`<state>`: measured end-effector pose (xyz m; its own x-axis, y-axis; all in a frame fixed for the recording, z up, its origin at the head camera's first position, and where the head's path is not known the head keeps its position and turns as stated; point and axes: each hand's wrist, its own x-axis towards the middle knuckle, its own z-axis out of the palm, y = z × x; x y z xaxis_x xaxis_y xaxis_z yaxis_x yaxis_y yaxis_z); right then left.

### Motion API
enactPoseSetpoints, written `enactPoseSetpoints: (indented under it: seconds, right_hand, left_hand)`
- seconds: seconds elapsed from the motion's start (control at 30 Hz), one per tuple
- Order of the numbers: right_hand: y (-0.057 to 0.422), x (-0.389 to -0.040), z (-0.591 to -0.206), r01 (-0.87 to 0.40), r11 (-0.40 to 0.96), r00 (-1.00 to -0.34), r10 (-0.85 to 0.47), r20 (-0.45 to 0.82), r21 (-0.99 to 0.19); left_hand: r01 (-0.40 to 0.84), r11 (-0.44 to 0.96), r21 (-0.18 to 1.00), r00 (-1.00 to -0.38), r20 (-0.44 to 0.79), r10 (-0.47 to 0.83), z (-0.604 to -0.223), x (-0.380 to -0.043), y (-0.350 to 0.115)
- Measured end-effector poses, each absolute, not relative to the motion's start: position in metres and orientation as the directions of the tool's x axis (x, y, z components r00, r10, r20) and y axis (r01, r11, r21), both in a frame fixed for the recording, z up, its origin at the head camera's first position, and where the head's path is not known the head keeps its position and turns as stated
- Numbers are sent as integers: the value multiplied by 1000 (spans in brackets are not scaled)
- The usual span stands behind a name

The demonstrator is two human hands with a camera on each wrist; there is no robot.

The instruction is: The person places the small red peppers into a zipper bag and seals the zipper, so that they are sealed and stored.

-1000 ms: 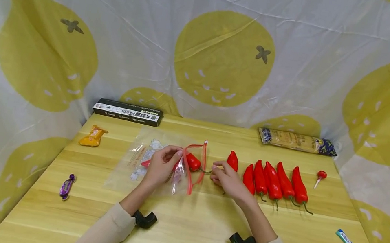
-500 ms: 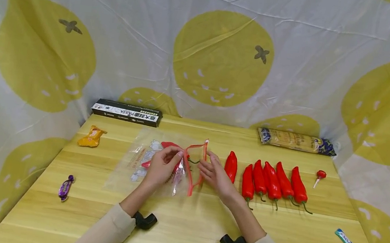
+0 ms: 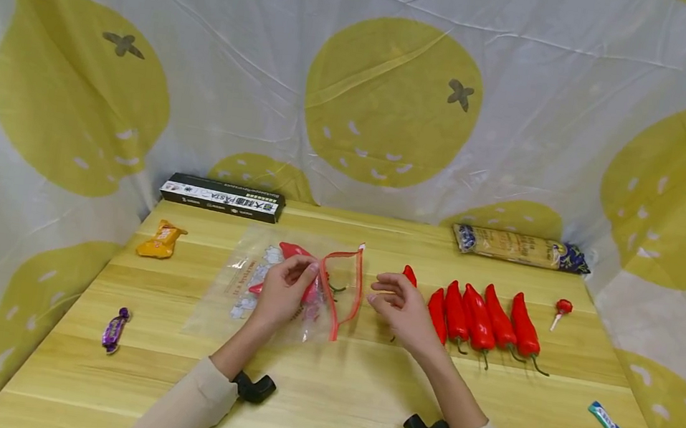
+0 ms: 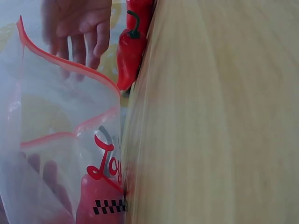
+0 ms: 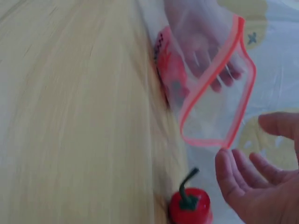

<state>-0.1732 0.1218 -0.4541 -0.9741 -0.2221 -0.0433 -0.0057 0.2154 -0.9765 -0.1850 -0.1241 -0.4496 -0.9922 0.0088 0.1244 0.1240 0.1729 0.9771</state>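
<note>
My left hand [image 3: 284,289] pinches the near side of a clear zip bag [image 3: 213,309], close to its red-edged mouth, which gapes to the right. Red peppers [image 3: 295,250] lie inside, partly covered by that hand; in the left wrist view one pepper [image 4: 98,200] shows through the printed plastic. My right hand [image 3: 404,312] hovers right of the mouth, fingers loosely bent and holding nothing. Partly behind it is a loose red pepper [image 3: 409,274]. The right wrist view has the right hand [image 5: 268,179] apart from the bag, beside a pepper's stem end [image 5: 189,205].
Several red peppers [image 3: 479,319] lie in a row to the right, beside a lollipop [image 3: 563,308]. A black pasta box [image 3: 221,198] and a pasta packet [image 3: 517,248] stand along the back. Wrapped candies lie left, orange [image 3: 162,239] and purple [image 3: 115,330]; a blue-green one [image 3: 605,419] lies right.
A pepper at the bag's mouth has gone inside, pushed by my right hand. That hand has then drawn back right toward the loose pepper. The left hand stays on the bag.
</note>
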Motion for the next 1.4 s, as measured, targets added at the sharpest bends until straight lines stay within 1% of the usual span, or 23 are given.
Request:
enactPoseSetpoints:
  seconds: [0.13, 0.2, 0.37, 0.5, 0.6, 0.7, 0.83, 0.97, 1.1, 1.17, 1.27, 1.33, 1.4]
  right_hand:
    - [138, -168, -454, -15, 399, -996, -86, -21, -917]
    - [143, -167, -454, -18, 473, -999, -40, 0, -881]
    - [147, -172, -457, -35, 596, -998, 22, 60, -802]
    - [145, -176, -460, -21, 661, -999, 24, 49, -750]
    - [143, -178, -462, -37, 684, -999, -21, 32, -729]
    - [141, -180, -462, -81, 681, -997, -67, 48, -728]
    - [140, -181, -460, -96, 709, -995, -90, 46, -698]
    - [139, -180, -460, -63, 758, -992, -122, -46, -650]
    - [138, -179, -462, -47, 772, -977, -167, -131, -634]
    - [139, -178, -462, -53, 770, -980, -164, -117, -636]
    - [142, -177, -461, -70, 762, -992, -124, -39, -644]
    - [146, -176, -461, -79, 739, -996, -85, 23, -669]
    - [151, -174, -461, -86, 701, -996, -61, 60, -708]
  left_hand:
    - [123, 176, 977, -992, 124, 8, -451, -184, -126]
    - [125, 178, 976, -992, 125, 14, -452, -184, -127]
    - [126, 166, 978, -992, 125, 16, -451, -184, -128]
    - [116, 170, 979, -993, 114, 18, -450, -182, -127]
    - [114, 179, 977, -993, 113, 17, -451, -181, -126]
    - [132, 173, 976, -991, 130, 18, -450, -183, -125]
    - [144, 144, 979, -990, 144, 12, -450, -185, -123]
    - [128, 139, 982, -992, 129, 5, -452, -184, -123]
    - [123, 158, 980, -992, 123, 9, -453, -183, -123]
    - [140, 171, 975, -990, 139, 19, -452, -183, -122]
    - [178, 200, 963, -984, 176, 31, -449, -182, -121]
    - [192, 217, 957, -981, 188, 36, -447, -182, -121]
    - [189, 230, 955, -982, 186, 36, -448, -182, -121]
